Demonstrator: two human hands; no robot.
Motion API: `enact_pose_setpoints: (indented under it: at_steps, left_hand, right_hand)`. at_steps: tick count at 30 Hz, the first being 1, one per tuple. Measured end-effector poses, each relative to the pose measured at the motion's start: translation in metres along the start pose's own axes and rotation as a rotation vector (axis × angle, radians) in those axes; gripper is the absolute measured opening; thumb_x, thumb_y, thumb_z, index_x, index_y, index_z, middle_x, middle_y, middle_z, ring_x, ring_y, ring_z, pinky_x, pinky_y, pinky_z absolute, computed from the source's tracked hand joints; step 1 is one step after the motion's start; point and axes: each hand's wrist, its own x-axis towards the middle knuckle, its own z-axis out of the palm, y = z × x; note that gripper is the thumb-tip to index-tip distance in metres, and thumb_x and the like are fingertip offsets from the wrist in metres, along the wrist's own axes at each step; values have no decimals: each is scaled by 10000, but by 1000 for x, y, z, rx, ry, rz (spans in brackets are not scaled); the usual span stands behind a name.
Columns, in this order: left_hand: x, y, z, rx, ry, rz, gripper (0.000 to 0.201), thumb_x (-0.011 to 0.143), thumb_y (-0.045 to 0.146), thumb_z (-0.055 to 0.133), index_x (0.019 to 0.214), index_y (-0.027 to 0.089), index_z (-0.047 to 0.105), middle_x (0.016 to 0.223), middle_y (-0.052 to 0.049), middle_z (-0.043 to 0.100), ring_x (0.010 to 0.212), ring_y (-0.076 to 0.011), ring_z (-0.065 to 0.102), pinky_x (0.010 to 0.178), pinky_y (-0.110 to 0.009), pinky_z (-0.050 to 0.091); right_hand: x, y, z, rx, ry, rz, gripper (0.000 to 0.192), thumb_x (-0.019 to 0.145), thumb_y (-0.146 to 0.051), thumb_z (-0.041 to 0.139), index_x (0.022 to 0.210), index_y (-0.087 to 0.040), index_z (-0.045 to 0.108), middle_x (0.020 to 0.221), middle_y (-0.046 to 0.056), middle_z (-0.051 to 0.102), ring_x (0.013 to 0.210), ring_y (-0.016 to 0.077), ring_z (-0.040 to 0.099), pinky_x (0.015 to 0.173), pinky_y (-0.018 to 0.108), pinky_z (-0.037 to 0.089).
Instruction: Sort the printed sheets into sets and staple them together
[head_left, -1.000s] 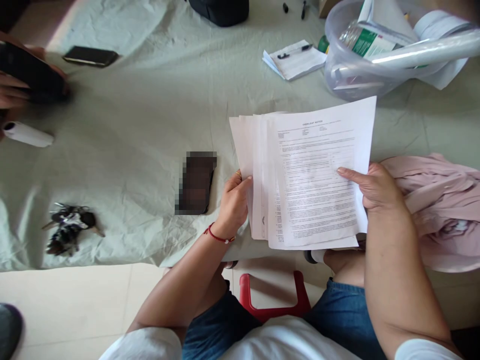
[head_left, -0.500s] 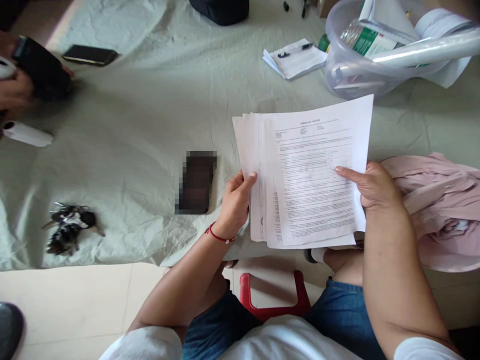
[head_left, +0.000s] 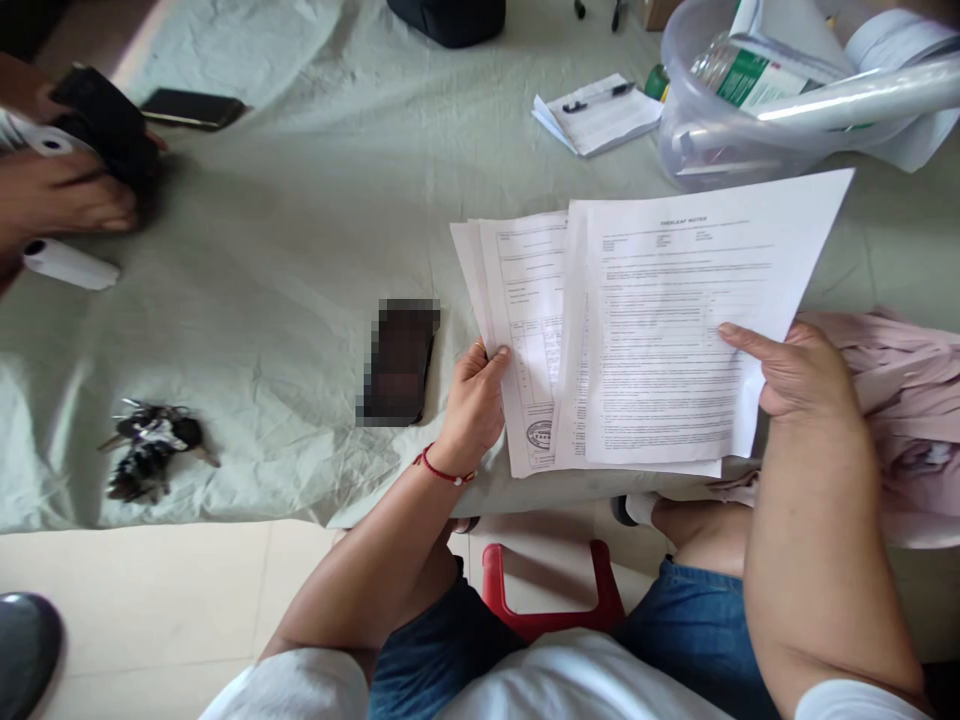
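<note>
My left hand (head_left: 478,400) pinches the left edge of a fanned bunch of printed sheets (head_left: 525,290), thumb on top. A round stamp mark shows near the lower corner of one of them. My right hand (head_left: 799,365) grips the right side of the upper printed sheets (head_left: 667,350), its thumb lying on the print and the fingers hidden behind. These upper sheets overlap the ones in my left hand. Left of my left hand, a dark phone-like thing (head_left: 397,360), blurred out by pixels, lies on the cloth.
On the cloth-covered table (head_left: 300,250) lie keys (head_left: 157,445), a phone (head_left: 193,109), a notepad with a pen (head_left: 596,115) and a white roll (head_left: 71,263). A clear tub (head_left: 720,150) holds bottles and papers. Pink fabric (head_left: 907,400) is at right. Another person's hand (head_left: 67,190) is near a black device (head_left: 105,125).
My right hand has moved right with the upper sheets, uncovering more of the lower sheet and its stamp. My left hand stays almost in place. The other person's hand shows more at left.
</note>
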Motion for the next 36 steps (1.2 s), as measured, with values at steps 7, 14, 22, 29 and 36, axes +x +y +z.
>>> enact_pose_setpoints:
  at_steps: [7,14,22,29,36]
  left_hand:
    - [-5,7,2,-55,-2,-43,260,841,371,911,1038,249,793,1191,-77,868,1211,-300,801,1055,-433,651]
    - [-6,9,5,-125,18,-62,280,814,321,943,1063,250,836,1137,-64,884,1173,-311,822,1087,-454,654]
    - [-7,7,5,-127,3,-87,243,827,320,931,1037,258,826,1104,-58,887,1212,-317,817,1087,-449,652]
    - [-7,3,8,-144,7,-111,264,807,305,940,1041,257,827,1123,-56,894,1200,-309,828,1060,-419,655]
    - [-10,3,12,-138,-39,-133,355,766,371,986,1055,251,817,1083,-59,901,1178,-332,843,1043,-442,677]
  right_hand:
    - [0,0,0,15,-79,13,532,601,-316,1121,1085,-214,927,1301,127,887,1293,414,830,1251,570,606]
    - [2,-2,2,11,-34,7,696,446,-390,1169,1078,-224,929,1296,95,891,1361,432,796,1308,605,563]
    - [2,-1,5,28,-22,9,688,396,-389,1176,1014,-218,925,1276,100,895,1383,457,780,1308,619,564]
    - [-1,1,12,77,-56,-24,616,464,-394,1175,1002,-227,926,1235,89,904,1257,404,842,1277,585,595]
    - [-5,6,20,78,-107,-3,563,529,-369,1158,1010,-196,923,1203,104,910,1198,378,859,1270,567,604]
